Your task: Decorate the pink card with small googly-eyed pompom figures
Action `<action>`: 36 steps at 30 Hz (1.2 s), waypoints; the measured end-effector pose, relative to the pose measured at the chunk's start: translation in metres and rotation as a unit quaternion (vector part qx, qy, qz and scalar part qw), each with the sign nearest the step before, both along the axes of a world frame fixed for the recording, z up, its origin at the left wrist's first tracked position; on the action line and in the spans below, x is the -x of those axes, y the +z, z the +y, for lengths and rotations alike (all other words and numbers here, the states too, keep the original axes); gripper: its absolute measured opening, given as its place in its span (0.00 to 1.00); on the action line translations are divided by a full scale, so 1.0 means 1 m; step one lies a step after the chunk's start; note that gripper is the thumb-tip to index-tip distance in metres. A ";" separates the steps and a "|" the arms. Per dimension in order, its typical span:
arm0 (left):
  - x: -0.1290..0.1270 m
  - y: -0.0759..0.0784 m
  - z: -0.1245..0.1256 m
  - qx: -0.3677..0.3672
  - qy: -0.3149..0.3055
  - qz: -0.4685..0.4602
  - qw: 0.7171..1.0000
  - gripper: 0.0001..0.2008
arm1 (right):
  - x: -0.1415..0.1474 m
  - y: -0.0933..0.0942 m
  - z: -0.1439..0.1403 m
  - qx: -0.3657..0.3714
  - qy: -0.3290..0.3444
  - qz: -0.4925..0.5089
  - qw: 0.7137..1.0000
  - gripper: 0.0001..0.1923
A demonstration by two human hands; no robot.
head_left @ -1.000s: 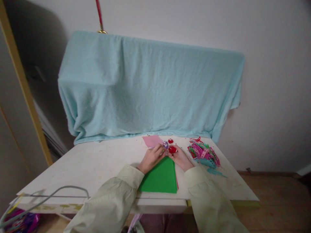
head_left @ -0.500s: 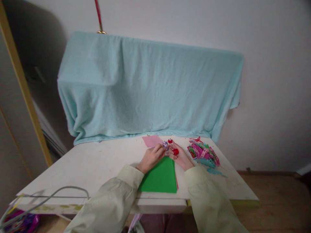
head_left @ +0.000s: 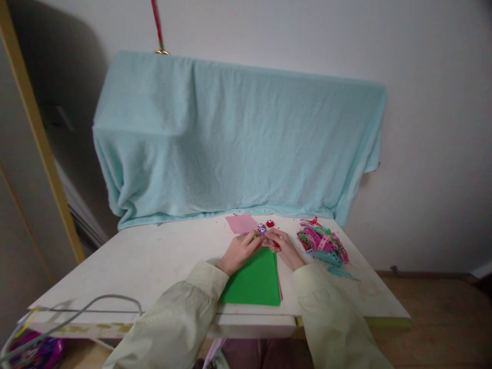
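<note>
My left hand (head_left: 239,252) is closed in a pinch over the top end of a green sheet (head_left: 251,282), perhaps foam or card. What its fingertips hold is too small to make out. Close against it, my right hand (head_left: 285,248) has its fingers curled round a small red piece (head_left: 277,245), mostly hidden by them. Just beyond the fingertips is a small purple figure (head_left: 262,228) with googly eyes. A small red figure (head_left: 270,223) with an eye lies behind my right hand. A pink sheet (head_left: 241,224) lies beyond my left hand.
A heap of colourful punched strips (head_left: 323,243) lies to the right on the white table (head_left: 154,266). Light blue cloth (head_left: 246,138) hangs behind. A grey cable (head_left: 96,300) loops over the front left edge, above a purple container (head_left: 36,351).
My right hand has turned and its fingers have folded over the red piece, which now shows less. Its fingertips have come up against those of my left hand, which has hardly moved.
</note>
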State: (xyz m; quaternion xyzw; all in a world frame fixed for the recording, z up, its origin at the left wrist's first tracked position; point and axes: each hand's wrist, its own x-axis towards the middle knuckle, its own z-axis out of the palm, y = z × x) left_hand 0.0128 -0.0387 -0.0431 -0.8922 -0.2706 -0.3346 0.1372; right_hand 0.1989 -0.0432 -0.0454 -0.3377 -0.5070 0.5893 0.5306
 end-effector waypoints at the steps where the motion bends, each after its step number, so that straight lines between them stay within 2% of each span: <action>1: 0.000 0.000 0.000 0.002 0.004 0.001 1.000 0.12 | 0.000 0.000 0.000 -0.011 -0.005 -0.009 1.000 0.12; 13: 0.002 0.004 -0.002 -0.002 0.017 0.019 1.000 0.12 | 0.002 0.006 -0.006 -0.018 -0.001 -0.030 0.999 0.11; 17: 0.002 0.002 -0.001 0.021 0.016 -0.012 1.000 0.12 | 0.001 0.007 -0.006 -0.019 -0.014 -0.027 0.999 0.11; 19: 0.001 0.001 -0.001 0.051 0.011 -0.061 0.997 0.11 | 0.001 0.007 -0.007 -0.012 -0.035 -0.026 0.999 0.13; 21: -0.001 0.001 0.001 0.103 0.009 -0.146 0.984 0.11 | 0.002 0.007 -0.006 -0.010 -0.069 -0.028 0.997 0.14; 24: -0.006 0.001 0.006 0.203 -0.009 -0.284 0.937 0.14 | 0.003 0.006 -0.005 -0.020 -0.117 -0.036 0.992 0.15; 26: -0.009 0.002 0.008 0.261 -0.032 -0.327 0.908 0.14 | 0.004 0.005 -0.003 -0.036 -0.138 -0.049 0.989 0.14; 29: -0.012 0.003 0.009 0.313 -0.064 -0.336 0.886 0.13 | 0.004 0.004 -0.002 -0.060 -0.153 -0.071 0.984 0.13; 36: -0.014 0.005 0.004 0.350 -0.090 -0.336 0.870 0.12 | 0.002 0.006 -0.002 -0.056 -0.141 -0.078 0.985 0.12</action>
